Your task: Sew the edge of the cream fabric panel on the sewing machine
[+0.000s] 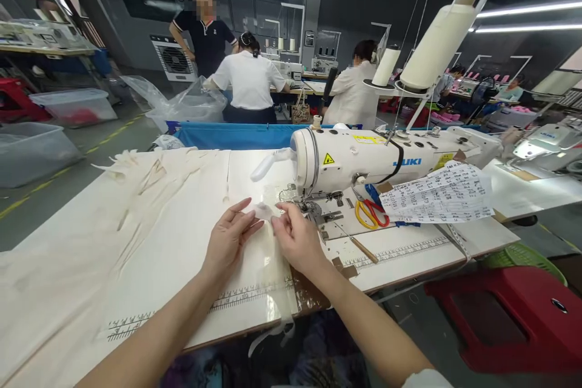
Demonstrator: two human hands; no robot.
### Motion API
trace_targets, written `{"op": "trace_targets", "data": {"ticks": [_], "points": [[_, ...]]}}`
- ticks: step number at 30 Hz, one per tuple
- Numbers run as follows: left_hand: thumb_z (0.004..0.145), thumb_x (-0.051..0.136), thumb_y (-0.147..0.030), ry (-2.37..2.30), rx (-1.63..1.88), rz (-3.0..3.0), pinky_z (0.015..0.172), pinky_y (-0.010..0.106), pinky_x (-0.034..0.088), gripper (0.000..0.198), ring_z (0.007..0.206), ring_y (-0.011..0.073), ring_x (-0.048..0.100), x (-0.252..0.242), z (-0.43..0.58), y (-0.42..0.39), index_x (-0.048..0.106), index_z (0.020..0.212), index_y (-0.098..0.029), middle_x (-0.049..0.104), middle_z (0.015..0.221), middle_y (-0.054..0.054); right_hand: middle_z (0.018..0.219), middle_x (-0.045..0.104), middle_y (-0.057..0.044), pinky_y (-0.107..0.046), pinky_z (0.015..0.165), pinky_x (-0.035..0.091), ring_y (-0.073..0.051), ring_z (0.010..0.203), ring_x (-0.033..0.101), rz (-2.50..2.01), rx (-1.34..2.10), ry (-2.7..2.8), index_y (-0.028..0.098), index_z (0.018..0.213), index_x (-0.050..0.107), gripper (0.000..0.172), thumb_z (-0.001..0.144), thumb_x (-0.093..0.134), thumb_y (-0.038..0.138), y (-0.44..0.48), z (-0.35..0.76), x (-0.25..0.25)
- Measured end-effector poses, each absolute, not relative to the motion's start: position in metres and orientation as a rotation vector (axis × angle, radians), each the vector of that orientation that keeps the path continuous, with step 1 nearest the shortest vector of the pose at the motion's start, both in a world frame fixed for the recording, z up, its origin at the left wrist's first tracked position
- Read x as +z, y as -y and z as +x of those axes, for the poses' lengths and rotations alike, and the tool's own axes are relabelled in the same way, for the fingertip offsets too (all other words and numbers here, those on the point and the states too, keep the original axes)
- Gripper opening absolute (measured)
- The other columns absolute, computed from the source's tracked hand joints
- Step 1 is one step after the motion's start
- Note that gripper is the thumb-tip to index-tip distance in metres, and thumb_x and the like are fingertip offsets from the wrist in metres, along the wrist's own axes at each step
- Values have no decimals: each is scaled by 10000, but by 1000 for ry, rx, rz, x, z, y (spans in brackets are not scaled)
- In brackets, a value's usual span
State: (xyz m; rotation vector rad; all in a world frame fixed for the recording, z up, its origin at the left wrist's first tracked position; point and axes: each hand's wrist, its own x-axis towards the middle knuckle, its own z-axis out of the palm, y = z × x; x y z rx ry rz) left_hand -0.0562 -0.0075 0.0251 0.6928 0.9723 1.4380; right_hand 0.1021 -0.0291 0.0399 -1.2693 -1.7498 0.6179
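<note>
Between my two hands is a small piece of white fabric [262,211], held just left of the needle area of a white sewing machine [339,160]. My left hand [230,233] pinches its left side between thumb and fingers. On its right side, my right hand [294,231] grips it with thumb and forefinger. A pale strip [268,267] hangs from below the hands toward the table's front edge, with loose ends [284,330] past it. Cream fabric pieces [150,185] lie spread over the left part of the table.
Scissors with red and yellow handles [371,213], a wooden-handled awl [364,250] and handwritten paper [439,194] lie at the machine. Printed rulers [245,297] run along the front edge. A red stool [509,315] stands at right. Thread cones [439,42] rise behind; several people work beyond.
</note>
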Motion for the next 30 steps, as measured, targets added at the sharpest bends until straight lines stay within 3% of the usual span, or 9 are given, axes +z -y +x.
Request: {"op": "trace_targets", "data": {"ticks": [5, 8, 10, 14, 18, 22, 25, 27, 30], "points": [[550, 974, -393, -936, 1360, 737, 878, 251, 607, 759, 768, 121, 694, 21, -58, 12, 679, 1209, -159, 634, 663, -58, 722, 617, 22, -264, 551, 422, -139, 589, 555, -1257, 1081, 1532, 192, 925, 598, 182, 914, 603, 374, 0, 91, 29], [541, 979, -396, -947, 1315, 730, 897, 271, 601, 811, 773, 131, 702, 19, -58, 12, 652, 1241, -150, 676, 713, -39, 694, 626, 46, -234, 487, 447, -98, 481, 520, -1150, 1342, 1384, 199, 893, 587, 44, 884, 558, 230, -5, 93, 22], [556, 972, -408, -954, 1294, 741, 901, 280, 596, 809, 785, 138, 706, 19, -59, 12, 642, 1248, -150, 682, 715, -37, 689, 641, 53, -223, 474, 465, -85, 452, 521, -1144, 1394, 1325, 198, 893, 598, 50, 854, 566, 199, -6, 94, 20], [570, 956, -458, -982, 1287, 803, 850, 270, 590, 766, 770, 143, 705, 21, -60, 13, 648, 1195, -138, 712, 747, -6, 646, 648, 51, -215, 473, 484, -92, 464, 565, -1124, 1397, 1296, 198, 823, 589, 105, 822, 647, 286, -7, 94, 19], [538, 959, -488, -998, 1297, 796, 856, 308, 592, 792, 774, 170, 718, 24, -59, 14, 625, 1162, -133, 749, 828, 41, 679, 691, 34, -212, 544, 516, -88, 505, 613, -1046, 1413, 1327, 179, 863, 625, 88, 795, 594, 225, -5, 97, 20], [570, 943, -494, -1002, 1299, 854, 863, 330, 592, 743, 753, 174, 714, 23, -58, 15, 624, 1137, -136, 724, 769, 9, 690, 705, 23, -224, 523, 510, -101, 489, 617, -1083, 1414, 1320, 178, 844, 606, 118, 802, 647, 280, -2, 100, 22], [578, 939, -494, -1010, 1305, 878, 876, 334, 587, 720, 774, 179, 714, 21, -58, 13, 625, 1120, -141, 707, 746, -4, 701, 708, 17, -232, 532, 507, -111, 492, 629, -1136, 1365, 1381, 184, 833, 599, 36, 837, 581, 216, -1, 101, 22], [570, 943, -493, -1027, 1309, 857, 898, 334, 580, 725, 806, 178, 715, 20, -59, 12, 625, 1122, -147, 708, 763, -3, 766, 729, -2, -244, 560, 507, -121, 530, 651, -1182, 1231, 1500, 185, 887, 613, 123, 862, 494, 161, 2, 102, 21], [569, 943, -492, -1049, 1320, 835, 913, 329, 574, 720, 819, 167, 703, 20, -60, 10, 635, 1127, -157, 686, 756, -21, 899, 736, -61, -285, 602, 491, -166, 647, 666, -1261, 687, 1757, 180, 986, 620, 172, 906, 467, 181, 9, 104, 18]]}}
